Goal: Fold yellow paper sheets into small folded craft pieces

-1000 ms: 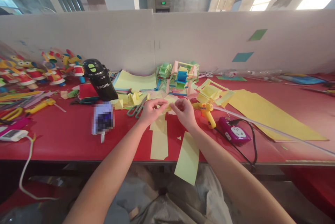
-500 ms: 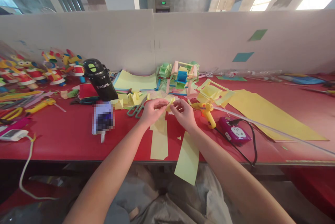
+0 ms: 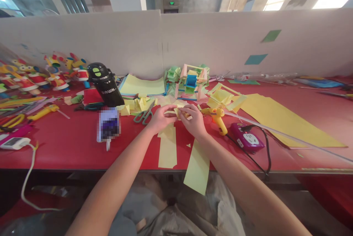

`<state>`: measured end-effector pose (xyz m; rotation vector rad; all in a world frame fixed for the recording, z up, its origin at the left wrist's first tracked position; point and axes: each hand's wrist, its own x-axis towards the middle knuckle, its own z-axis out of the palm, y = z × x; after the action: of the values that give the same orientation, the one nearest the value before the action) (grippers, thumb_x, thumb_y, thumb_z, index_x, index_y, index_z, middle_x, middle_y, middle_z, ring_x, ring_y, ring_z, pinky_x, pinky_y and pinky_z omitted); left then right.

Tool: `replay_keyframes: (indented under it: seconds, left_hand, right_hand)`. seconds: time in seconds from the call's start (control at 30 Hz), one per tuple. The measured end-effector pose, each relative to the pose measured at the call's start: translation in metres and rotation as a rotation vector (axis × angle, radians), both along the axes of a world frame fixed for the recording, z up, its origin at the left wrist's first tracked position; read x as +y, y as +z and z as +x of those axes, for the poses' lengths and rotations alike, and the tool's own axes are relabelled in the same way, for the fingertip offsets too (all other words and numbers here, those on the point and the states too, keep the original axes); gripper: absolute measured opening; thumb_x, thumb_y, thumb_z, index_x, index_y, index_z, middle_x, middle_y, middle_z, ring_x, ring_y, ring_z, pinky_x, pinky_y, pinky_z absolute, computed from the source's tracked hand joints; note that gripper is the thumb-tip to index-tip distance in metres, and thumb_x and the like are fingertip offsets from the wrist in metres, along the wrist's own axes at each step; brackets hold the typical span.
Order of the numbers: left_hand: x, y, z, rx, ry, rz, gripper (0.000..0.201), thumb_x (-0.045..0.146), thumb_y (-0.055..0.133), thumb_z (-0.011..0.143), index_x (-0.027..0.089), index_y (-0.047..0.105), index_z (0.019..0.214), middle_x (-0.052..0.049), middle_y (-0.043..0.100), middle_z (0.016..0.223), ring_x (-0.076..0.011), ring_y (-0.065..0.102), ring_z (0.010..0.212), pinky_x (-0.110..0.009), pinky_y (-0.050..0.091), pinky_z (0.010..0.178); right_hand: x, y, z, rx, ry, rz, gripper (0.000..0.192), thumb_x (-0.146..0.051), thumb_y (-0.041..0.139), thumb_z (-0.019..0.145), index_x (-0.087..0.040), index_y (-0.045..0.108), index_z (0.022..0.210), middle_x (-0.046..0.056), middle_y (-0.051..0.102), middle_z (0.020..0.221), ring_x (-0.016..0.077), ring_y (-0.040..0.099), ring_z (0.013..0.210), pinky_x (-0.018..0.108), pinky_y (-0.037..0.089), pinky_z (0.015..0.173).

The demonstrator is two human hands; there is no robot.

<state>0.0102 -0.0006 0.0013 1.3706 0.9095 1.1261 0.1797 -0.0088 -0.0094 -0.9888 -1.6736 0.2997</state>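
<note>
Between my fingertips, above the middle of the red table, is a small piece of yellow paper [image 3: 179,112], partly hidden by the fingers. My left hand [image 3: 163,118] pinches it from the left. From the right, my right hand [image 3: 193,119] has its fingers closed on the same piece. Below them lie a pale yellow paper strip [image 3: 168,149] and another strip [image 3: 197,168] that hangs over the table's front edge. Green-handled scissors [image 3: 143,117] rest just left of my left hand. A yellow hot glue gun [image 3: 217,117] lies right of my right hand.
A black bottle [image 3: 106,85] and a phone on a stand [image 3: 109,125] are at left. Behind my hands stands a paper-and-stick model wheel [image 3: 191,81]. A purple power socket [image 3: 247,138] with a black cord and yellow sheets [image 3: 286,122] lie at right.
The yellow piece has been turned between my fingers, and my right fingers now reach further over it. My left hand has shifted slightly, showing more of the scissors.
</note>
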Motion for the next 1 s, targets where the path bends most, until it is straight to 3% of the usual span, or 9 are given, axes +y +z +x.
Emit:
replay_keyframes:
  seconds: [0.17,0.37,1.0]
  left_hand:
    - [0.0021,-0.0017,-0.0009,-0.002,0.033,0.025,0.042,0.028,0.081,0.071,0.016,0.071,0.11,-0.009,0.067,0.11,-0.0179,0.068,0.094,-0.034,0.057,0.088]
    - [0.0025,-0.0022,0.001,-0.035,0.087,0.014,0.037,0.03,0.082,0.069,0.015,0.071,0.1,-0.009,0.07,0.101,-0.0187,0.067,0.092,-0.034,0.059,0.081]
    - [0.0008,0.0049,0.0003,-0.153,0.075,-0.09,0.043,0.037,0.089,0.059,0.016,0.076,0.094,-0.006,0.077,0.091,-0.0192,0.071,0.084,-0.04,0.059,0.086]
  right_hand:
    - [0.0013,-0.001,0.0,-0.039,-0.009,0.05,0.016,-0.03,0.062,0.089,-0.025,0.075,0.094,0.007,0.063,0.091,0.023,0.061,0.089,0.038,0.053,0.079]
    - [-0.0004,0.0015,-0.0008,-0.062,-0.001,0.034,0.01,-0.027,0.061,0.089,-0.023,0.071,0.091,0.007,0.064,0.09,0.0223,0.061,0.088,0.037,0.053,0.078]
    - [-0.0008,0.0013,-0.0007,-0.06,0.041,0.085,0.014,-0.027,0.059,0.091,-0.025,0.072,0.094,0.006,0.062,0.09,0.021,0.06,0.087,0.036,0.053,0.079]
